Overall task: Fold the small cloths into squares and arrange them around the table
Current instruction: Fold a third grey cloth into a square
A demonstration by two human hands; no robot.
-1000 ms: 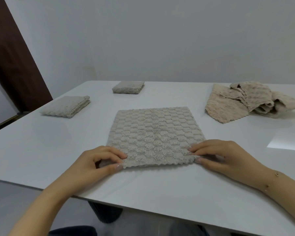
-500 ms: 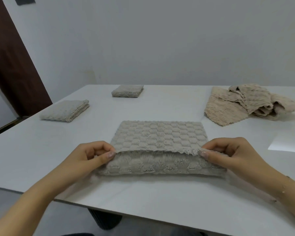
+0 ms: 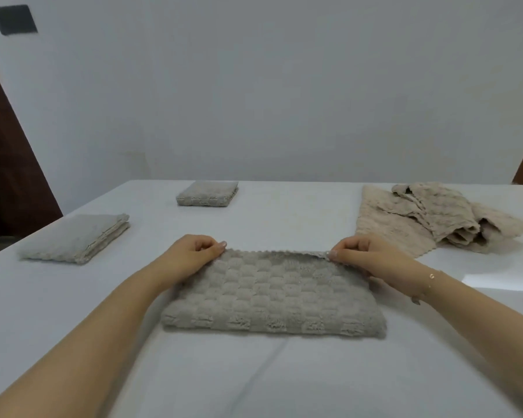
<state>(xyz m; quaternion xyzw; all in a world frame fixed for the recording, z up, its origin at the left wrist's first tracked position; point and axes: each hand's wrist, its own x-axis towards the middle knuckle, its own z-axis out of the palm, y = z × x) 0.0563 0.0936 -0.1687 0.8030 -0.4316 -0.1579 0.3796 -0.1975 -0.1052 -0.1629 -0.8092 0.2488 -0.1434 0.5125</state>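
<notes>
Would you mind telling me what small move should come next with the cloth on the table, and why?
Probably let go and fold it sideways: both hands, left hand and right hand, pinch the far corners of the grey cloth, which lies folded in half, a rectangle, not a square.

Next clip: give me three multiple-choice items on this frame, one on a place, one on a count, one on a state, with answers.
1. Where is the unfolded pile?
A. far right of the table
B. near left corner
C. on the floor

2. How many finished folded squares lie on the left?
A. none
B. two
C. four

3. What state is the grey cloth in?
A. crumpled
B. spread flat, single layer
C. folded in half

Answers: 1 A, it lies at the table's far right. 2 B, one square and another. 3 C, the left hand and right hand pinch its doubled far edge.
</notes>
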